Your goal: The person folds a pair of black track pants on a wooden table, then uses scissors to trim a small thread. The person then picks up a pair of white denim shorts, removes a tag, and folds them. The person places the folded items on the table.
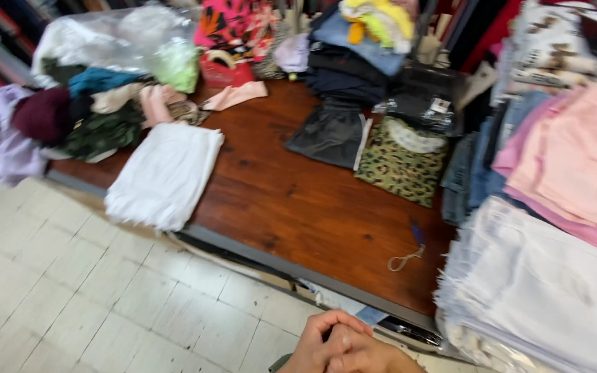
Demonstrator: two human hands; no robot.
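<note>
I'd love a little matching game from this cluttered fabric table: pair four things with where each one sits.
Things:
1. folded white cloth
2. leopard-print garment
3. pink folded fabric
4. clasped hands

Places:
A. bottom edge of the view, over the tiled floor
B. overhanging the wooden table at its near left edge
C. on top of the right-hand stacks
D. middle of the table, beside a dark grey garment

Pairs: 1-B, 2-D, 3-C, 4-A

Bright, even light — motion-blurred edges.
</note>
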